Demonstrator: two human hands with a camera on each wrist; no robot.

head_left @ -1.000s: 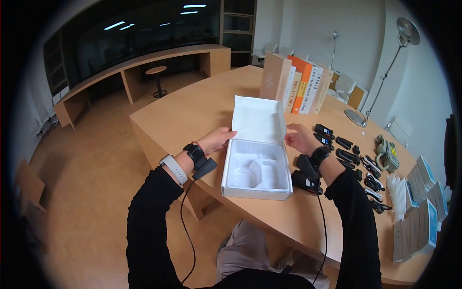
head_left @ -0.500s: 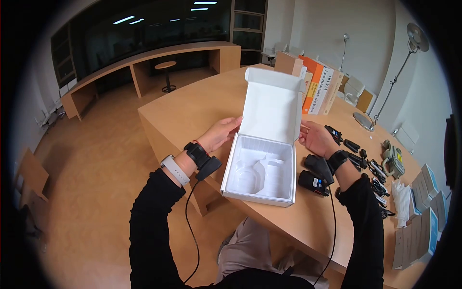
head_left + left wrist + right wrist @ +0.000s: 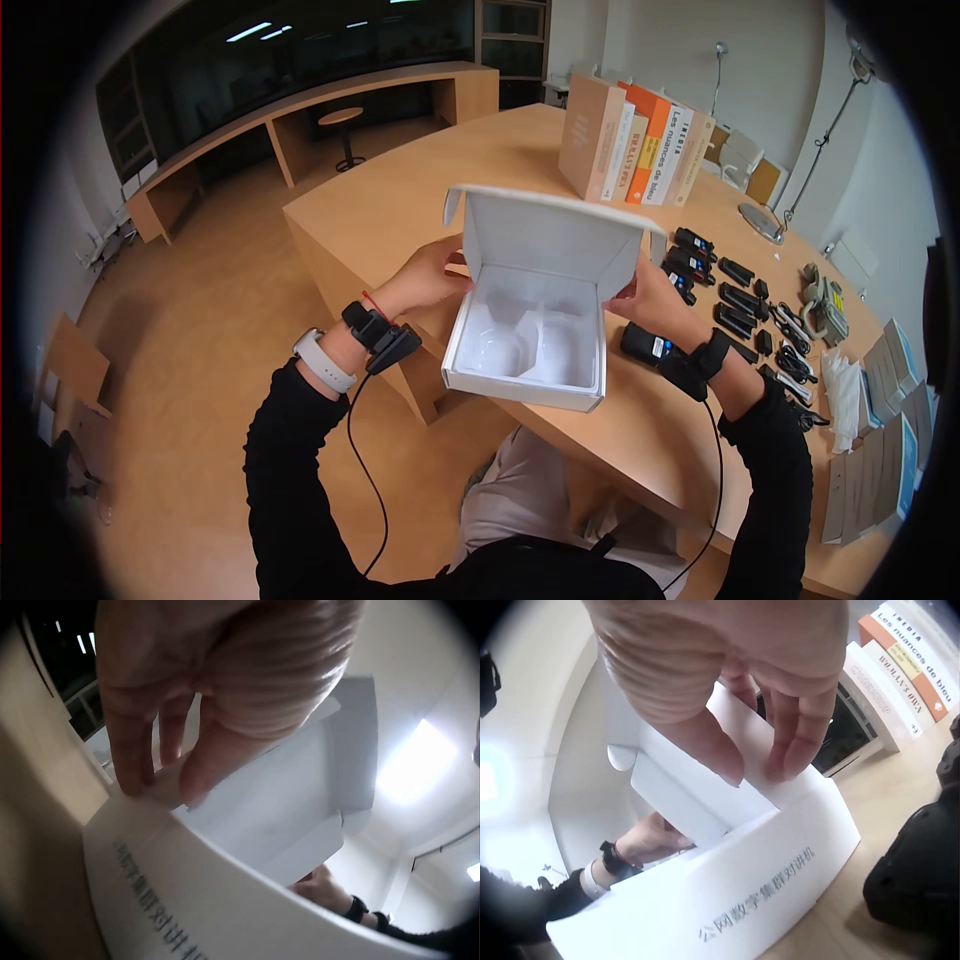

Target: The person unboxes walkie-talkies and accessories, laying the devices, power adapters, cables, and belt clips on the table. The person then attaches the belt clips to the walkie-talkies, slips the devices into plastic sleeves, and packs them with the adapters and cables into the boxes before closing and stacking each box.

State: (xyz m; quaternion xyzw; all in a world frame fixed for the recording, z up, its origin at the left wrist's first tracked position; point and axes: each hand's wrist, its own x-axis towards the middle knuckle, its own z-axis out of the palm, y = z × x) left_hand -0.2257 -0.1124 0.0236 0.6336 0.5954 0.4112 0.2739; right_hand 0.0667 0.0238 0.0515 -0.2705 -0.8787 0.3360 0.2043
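Observation:
A white cardboard box (image 3: pixel 525 388) sits near the table's front edge, its hinged lid (image 3: pixel 555 240) raised and leaning forward over the back. Inside lies a white moulded tray (image 3: pixel 540 345) with bare hollows. My left hand (image 3: pixel 432 275) pinches the rear left corner by the hinge; the left wrist view shows thumb (image 3: pixel 196 784) and fingers around the edge. At the opposite rear corner, my right hand (image 3: pixel 650 300) pinches the edge between thumb (image 3: pixel 724 761) and fingers. Printed dark characters mark the box's side wall (image 3: pixel 757 885).
Right of the box lies a black handheld radio (image 3: pixel 645 343). Farther right are more radios (image 3: pixel 690 262), black accessories, coiled cables (image 3: pixel 793 362), a desk phone (image 3: pixel 825 305) and standing cards (image 3: pixel 870 480). Upright books (image 3: pixel 650 150) stand behind. Cords hang from both wrist cameras.
The lid has swung from leaning back to tilting forward over the tray. My right hand has gone from loosely spread beside the lid to pinching the box's edge.

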